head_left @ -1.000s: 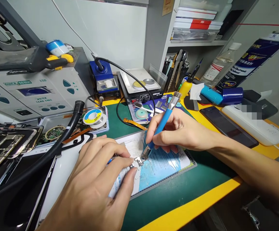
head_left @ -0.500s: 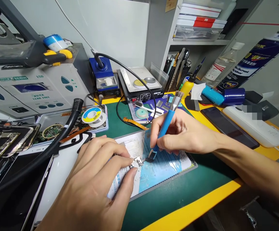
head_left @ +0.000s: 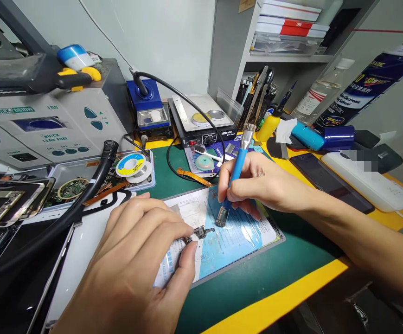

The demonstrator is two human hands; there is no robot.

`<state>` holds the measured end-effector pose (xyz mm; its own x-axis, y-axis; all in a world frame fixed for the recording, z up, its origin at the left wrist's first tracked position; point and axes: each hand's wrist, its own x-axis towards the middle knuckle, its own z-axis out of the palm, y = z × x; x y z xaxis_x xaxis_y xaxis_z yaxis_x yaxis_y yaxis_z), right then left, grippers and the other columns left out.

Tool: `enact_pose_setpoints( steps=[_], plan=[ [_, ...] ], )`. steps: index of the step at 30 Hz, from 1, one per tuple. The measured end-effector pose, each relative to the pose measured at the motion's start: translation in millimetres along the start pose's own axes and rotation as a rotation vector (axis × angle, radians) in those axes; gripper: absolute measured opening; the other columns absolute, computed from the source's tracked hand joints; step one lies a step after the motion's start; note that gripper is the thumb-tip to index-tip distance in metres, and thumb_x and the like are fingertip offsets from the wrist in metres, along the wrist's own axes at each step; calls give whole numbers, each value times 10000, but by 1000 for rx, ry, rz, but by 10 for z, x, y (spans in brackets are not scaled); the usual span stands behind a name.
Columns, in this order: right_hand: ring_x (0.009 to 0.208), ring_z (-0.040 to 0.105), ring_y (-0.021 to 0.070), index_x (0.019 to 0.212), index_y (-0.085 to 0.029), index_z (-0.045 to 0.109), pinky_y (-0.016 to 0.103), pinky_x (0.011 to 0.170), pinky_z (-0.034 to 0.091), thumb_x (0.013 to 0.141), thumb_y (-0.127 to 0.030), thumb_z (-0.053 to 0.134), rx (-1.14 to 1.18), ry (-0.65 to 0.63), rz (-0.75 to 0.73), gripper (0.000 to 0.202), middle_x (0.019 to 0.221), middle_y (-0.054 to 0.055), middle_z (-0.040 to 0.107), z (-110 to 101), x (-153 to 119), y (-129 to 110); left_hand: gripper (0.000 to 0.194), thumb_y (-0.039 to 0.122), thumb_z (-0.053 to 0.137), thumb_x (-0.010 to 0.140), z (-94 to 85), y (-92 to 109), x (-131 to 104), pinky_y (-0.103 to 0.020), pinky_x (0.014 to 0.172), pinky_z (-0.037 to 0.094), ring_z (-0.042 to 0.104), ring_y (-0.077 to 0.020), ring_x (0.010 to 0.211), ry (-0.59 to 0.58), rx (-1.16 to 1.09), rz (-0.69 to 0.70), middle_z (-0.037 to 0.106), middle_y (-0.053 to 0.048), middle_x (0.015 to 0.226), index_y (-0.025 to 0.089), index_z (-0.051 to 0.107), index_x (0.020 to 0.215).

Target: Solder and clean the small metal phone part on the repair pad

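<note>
Pinching a small dark electronic part (head_left: 200, 233) at its near end, the left hand (head_left: 135, 260) is curled low over a printed sheet (head_left: 218, 260), and the part's thin tip points toward the right hand. The right hand (head_left: 257, 178) grips a blue brush (head_left: 238, 169) like a pen; bristles show at both ends, the upper tuft rising above the fingers and the lower one just beside the part's tip. Whether those lower bristles touch the sheet cannot be told. Beneath both hands and the sheet spreads a green mat (head_left: 208, 304). Beyond the left hand sit a solder spool (head_left: 131, 168) and a black hose (head_left: 95, 185). An orange flex cable (head_left: 195, 177) lies between the hands, farther off. Past the right wrist rest a dark phone (head_left: 329, 181) and a white block (head_left: 368, 181).
</note>
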<state>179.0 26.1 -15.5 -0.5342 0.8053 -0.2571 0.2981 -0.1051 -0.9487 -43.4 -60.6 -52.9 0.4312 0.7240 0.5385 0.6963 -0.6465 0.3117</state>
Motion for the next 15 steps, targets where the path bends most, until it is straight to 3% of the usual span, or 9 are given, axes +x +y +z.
enact_pose_setpoints(
  steps=[5,9,15],
  plan=[
    [351,494,98,704,-141,653,195,274,398,700,-233,626,-16,-3,-16,96,546,-22,604,-9,13,11,114,109,591,876,8,27,-22,-364,968,411,565,-194,995,24,-9,-54,641,-30,893,217,594,914],
    [352,489,107,693,-142,655,194,266,384,693,-225,614,-3,-13,-26,92,507,-29,576,-16,10,15,182,125,567,905,-32,18,-24,-302,937,443,577,-165,1036,1,-73,-144,653,-20,994,239,585,1045],
    [353,496,110,699,-136,668,193,271,380,689,-230,608,3,-10,-21,112,515,-20,579,-27,24,37,169,121,592,901,-103,-1,17,-292,1007,421,582,-154,992,-54,-119,-102,666,17,939,261,641,981]
  ],
)
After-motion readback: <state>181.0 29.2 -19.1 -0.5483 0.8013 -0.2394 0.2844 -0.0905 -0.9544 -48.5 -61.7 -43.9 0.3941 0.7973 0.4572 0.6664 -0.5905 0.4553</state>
